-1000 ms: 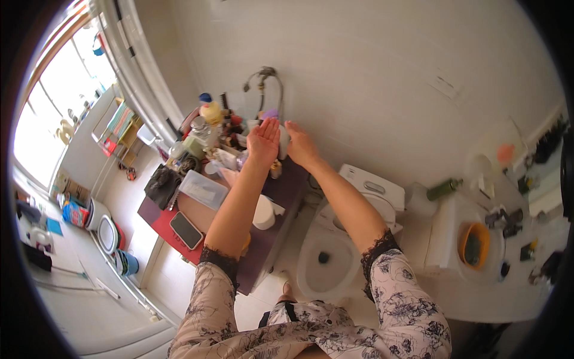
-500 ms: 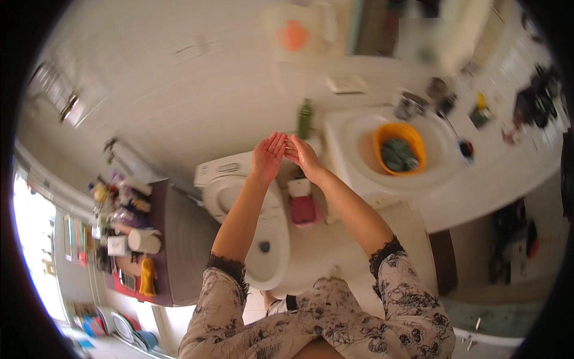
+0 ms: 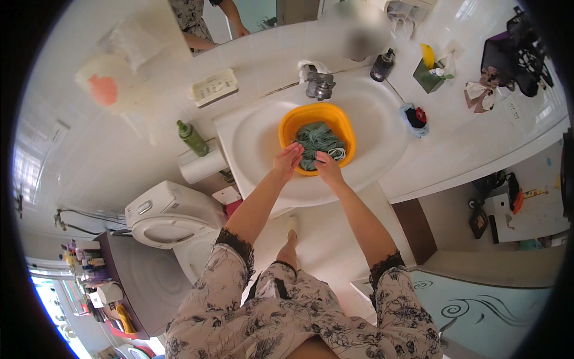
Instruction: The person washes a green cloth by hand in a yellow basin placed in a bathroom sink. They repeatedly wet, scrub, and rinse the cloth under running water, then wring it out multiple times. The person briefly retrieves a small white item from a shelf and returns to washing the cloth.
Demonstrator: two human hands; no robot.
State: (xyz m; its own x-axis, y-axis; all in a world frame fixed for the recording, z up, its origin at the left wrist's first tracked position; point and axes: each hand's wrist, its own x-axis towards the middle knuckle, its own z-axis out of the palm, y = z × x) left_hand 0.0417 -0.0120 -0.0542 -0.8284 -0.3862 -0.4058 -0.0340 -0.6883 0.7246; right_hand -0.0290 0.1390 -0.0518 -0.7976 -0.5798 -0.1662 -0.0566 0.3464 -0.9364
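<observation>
A yellow plastic basin (image 3: pixel 349 124) sits in the white washbasin (image 3: pixel 251 137) with wet-looking grey-green fabric (image 3: pixel 321 136) bunched inside it. A thin white cord loop lies on the fabric's right side. My left hand (image 3: pixel 288 160) is over the basin's near left rim, fingers stretched out and nothing held. Beside it, my right hand (image 3: pixel 328 167) is over the near rim, its fingers loosely bent and apart from the left. Whether either hand touches the fabric I cannot tell. Behind the basin stands the metal tap (image 3: pixel 320 85).
A soap dish (image 3: pixel 214 88) is on the wall; a green bottle (image 3: pixel 192 138) stands left of the washbasin. To the right are a dark pump bottle (image 3: pixel 382 64), a green holder (image 3: pixel 429 76) and a small dark-and-red item (image 3: pixel 415 118). The toilet (image 3: pixel 170 215) is at lower left.
My view has swung right from the toilet to the washbasin. Both hands, cupped side by side before, have moved over the yellow basin and come apart.
</observation>
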